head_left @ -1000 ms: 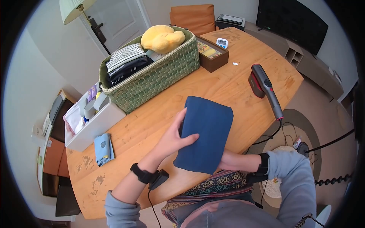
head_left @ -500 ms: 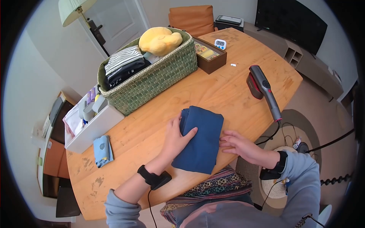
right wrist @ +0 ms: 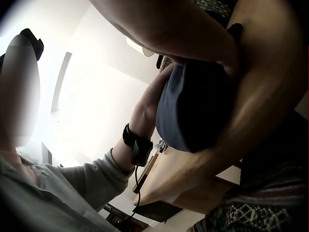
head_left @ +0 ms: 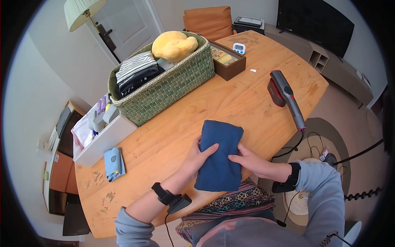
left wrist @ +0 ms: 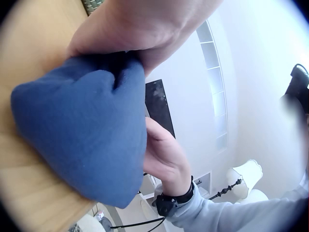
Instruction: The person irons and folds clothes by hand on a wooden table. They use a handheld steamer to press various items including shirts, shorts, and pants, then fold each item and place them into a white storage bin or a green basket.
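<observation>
A folded dark blue cloth (head_left: 220, 158) is held at the near side of the wooden table, between both hands. The left hand (head_left: 196, 158) grips its left edge, thumb on top and the other fingers hidden behind or under it. On the opposite edge, the right hand (head_left: 253, 161) pinches the cloth with its thumb on top, fingers mostly hidden. In the left wrist view the cloth (left wrist: 87, 130) looks thick, with a fold opening at its end. The right wrist view shows its dark side (right wrist: 193, 106) close to the table.
A green woven basket (head_left: 168, 88) holds clothes and a yellow plush. Beside it are a white box (head_left: 108, 142) and a brown box (head_left: 230, 70) with a timer (head_left: 239, 48) near it. A light blue folded packet (head_left: 114, 164) lies left; a corded handheld steamer (head_left: 288, 96) lies right.
The right hand, earlier off the cloth with fingers spread, has moved left and now holds its right edge. The cloth has turned slightly and looks more compact.
</observation>
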`<state>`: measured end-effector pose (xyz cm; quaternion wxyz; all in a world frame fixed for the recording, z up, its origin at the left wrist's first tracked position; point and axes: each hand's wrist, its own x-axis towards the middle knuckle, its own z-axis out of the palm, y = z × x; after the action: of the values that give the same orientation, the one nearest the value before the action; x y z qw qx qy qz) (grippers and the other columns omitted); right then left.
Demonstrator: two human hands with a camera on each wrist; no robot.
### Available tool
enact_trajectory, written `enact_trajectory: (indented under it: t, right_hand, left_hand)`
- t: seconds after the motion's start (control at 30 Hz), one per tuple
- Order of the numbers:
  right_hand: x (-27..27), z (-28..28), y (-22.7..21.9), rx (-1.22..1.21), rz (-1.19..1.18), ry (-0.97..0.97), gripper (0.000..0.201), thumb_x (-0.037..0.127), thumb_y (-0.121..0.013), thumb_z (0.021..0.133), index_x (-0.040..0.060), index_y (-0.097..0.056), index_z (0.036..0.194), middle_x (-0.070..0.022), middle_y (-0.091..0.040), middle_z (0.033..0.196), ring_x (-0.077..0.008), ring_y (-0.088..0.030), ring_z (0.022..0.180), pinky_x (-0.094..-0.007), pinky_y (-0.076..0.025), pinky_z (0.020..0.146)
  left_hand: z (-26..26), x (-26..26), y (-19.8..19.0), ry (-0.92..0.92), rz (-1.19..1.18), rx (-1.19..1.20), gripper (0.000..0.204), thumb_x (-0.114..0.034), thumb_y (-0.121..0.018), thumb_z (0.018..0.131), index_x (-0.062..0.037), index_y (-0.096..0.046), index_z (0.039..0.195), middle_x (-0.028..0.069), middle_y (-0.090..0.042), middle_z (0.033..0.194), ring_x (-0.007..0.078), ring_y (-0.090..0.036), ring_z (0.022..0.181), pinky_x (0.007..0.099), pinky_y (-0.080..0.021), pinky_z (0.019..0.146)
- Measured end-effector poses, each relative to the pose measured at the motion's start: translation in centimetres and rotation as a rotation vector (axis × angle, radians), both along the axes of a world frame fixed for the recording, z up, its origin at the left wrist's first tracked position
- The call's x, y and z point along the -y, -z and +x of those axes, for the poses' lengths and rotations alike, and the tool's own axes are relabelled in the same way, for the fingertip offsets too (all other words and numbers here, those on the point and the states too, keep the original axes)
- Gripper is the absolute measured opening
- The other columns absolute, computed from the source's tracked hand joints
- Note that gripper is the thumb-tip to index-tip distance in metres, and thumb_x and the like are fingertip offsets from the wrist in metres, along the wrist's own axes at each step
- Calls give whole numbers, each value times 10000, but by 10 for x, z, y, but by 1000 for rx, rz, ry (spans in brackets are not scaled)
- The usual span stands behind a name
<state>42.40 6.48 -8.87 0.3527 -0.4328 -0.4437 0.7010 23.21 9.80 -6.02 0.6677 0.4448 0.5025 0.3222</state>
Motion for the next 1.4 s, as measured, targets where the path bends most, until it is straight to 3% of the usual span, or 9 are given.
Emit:
enact_trajectory:
  t: [0.17, 0.3, 0.63, 0.77, 0.83, 0.97, 1.13, 1.23, 1.4]
  right_hand:
    - [0, -2, -25, 17, -112, 135, 847, 202, -661, 852, -12, -81, 1431, -172, -354, 1378, -236, -393, 1264, -326, -352, 1031]
    - [-3, -4, -37, 9, -38, -22, 888, 218, -701, 823, -10, -95, 1431, -167, -362, 1374, -228, -379, 1275, -331, -341, 1048]
    - [-13, -17, -20, -49, 73, -293, 820, 106, -681, 818, 26, -145, 1434, -148, -378, 1370, -214, -397, 1258, -339, -343, 1047]
    - [-12, -22, -16, -39, 124, -230, 845, 120, -703, 812, 49, -145, 1443, -128, -387, 1367, -199, -411, 1242, -339, -375, 1020]
    - [-10, -26, -19, 39, -128, -67, 864, 117, -712, 804, 50, -137, 1445, -137, -377, 1375, -206, -404, 1253, -338, -375, 1020]
    - [-11, -26, -21, 1, -180, -106, 811, 130, -719, 787, 6, -209, 1404, -145, -373, 1369, -220, -401, 1252, -344, -339, 1048]
    - [-18, -20, -22, -23, 79, -254, 791, 90, -666, 822, 19, -173, 1436, -125, -357, 1391, -206, -371, 1278, -331, -326, 1057]
    - [-26, -18, -28, 3, 114, -359, 780, 61, -632, 833, 28, -155, 1450, -116, -377, 1383, -193, -374, 1275, -327, -338, 1047]
    - [-37, -23, -47, 51, 134, -690, 732, 45, -603, 835, 57, -207, 1451, -104, -401, 1368, -176, -395, 1252, -310, -353, 1030]
  left_hand:
    - [-11, 2, 13, -133, -55, 269, 666, -270, -650, 863, 17, -296, 1349, 165, -488, 1246, 249, -486, 1178, 364, -419, 987]
    - [-17, 8, 5, -149, -232, 513, 610, -278, -650, 859, -28, -344, 1324, 149, -495, 1245, 244, -492, 1169, 387, -406, 999]
    - [-31, 3, 8, -194, -158, 343, 668, -331, -678, 831, -55, -330, 1330, 136, -465, 1287, 249, -478, 1185, 400, -406, 994]
    - [-40, -3, 5, -195, -143, 458, 605, -290, -687, 828, -60, -383, 1298, 122, -500, 1253, 235, -495, 1170, 389, -416, 988]
    - [-42, -2, 3, -210, -149, 503, 572, -270, -685, 829, -62, -405, 1282, 114, -517, 1230, 228, -504, 1158, 384, -419, 986]
    - [-49, 1, 4, -231, -95, 524, 516, -201, -670, 837, -66, -424, 1270, 105, -531, 1206, 210, -518, 1136, 365, -425, 971]
    - [-71, 0, 4, -220, 37, 439, 651, -157, -696, 812, -62, -342, 1349, 113, -497, 1260, 206, -498, 1158, 350, -411, 973]
    - [-89, 2, -8, -173, -43, 318, 796, -157, -718, 795, -58, -235, 1420, 120, -464, 1304, 214, -459, 1206, 350, -370, 1011]
    - [-119, 1, -1, 299, -96, 125, 968, -204, -757, 763, -35, -108, 1461, 149, -402, 1367, 233, -364, 1296, 351, -260, 1082]
